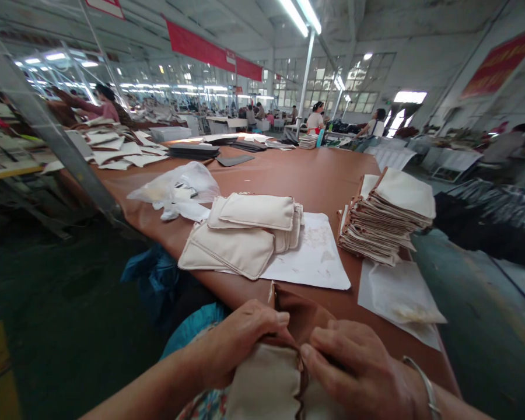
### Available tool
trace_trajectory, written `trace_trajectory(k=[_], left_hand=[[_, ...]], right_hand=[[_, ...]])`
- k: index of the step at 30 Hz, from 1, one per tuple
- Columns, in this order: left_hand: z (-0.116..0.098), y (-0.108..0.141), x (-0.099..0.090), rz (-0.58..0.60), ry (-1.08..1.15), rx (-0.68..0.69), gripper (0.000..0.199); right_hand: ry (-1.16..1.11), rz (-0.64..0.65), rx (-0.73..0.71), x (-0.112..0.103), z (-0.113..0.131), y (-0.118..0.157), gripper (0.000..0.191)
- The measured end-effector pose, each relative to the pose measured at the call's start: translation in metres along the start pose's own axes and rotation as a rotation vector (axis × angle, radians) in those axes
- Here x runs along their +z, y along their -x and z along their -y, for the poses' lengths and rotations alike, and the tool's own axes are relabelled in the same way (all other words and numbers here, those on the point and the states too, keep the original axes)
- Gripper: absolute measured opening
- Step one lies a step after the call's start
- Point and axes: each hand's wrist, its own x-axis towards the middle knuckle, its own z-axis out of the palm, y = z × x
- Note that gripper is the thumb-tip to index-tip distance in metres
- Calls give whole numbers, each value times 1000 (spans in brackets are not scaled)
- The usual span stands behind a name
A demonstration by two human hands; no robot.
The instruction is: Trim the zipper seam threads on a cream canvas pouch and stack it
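A cream and brown sewn piece point(262, 382) is held low at the table's near edge, its brown side folded up at the top and a wavy seam running down its middle. My left hand point(240, 332) is closed on its upper left part, thumb on top. On the seam's right side, my right hand point(350, 356) pinches the same piece with thumb and forefinger; a bracelet circles that wrist. Just beyond lie several cream padded pieces point(245, 233), overlapping on a white sheet point(319, 256).
On the brown-covered table point(289, 175) stand a tall stack of cream pieces point(385, 216) at right, a clear plastic bag point(184, 186) at left and a small bag point(406, 291) near the right edge. Dark pieces point(195, 151) lie farther back. A metal post point(52, 116) slants at left.
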Motion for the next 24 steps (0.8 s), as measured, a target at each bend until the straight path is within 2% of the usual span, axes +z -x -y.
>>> trace_trajectory(k=[2, 5, 8, 13, 18, 20, 24], left_hand=[[2, -1, -2, 44, 28, -19, 54], [2, -3, -3, 128, 40, -50, 49], [0, -4, -2, 101, -28, -38, 43], [-1, -5, 0, 95, -101, -3, 37], [-1, -6, -2, 88, -247, 53, 27], [-3, -5, -3, 79, -311, 88, 23], [-6, -2, -4, 86, -399, 119, 18]], right_hand=[[22, 38, -18, 2, -1, 4, 12], [34, 68, -45, 6, -2, 11, 13], [65, 33, -40, 9, -3, 16, 17], [128, -41, -131, 7, -7, 10, 17], [31, -25, -145, -4, -9, 8, 19], [-79, -44, -19, -6, -6, 12, 23], [-387, -100, 463, -9, 0, 13, 23]])
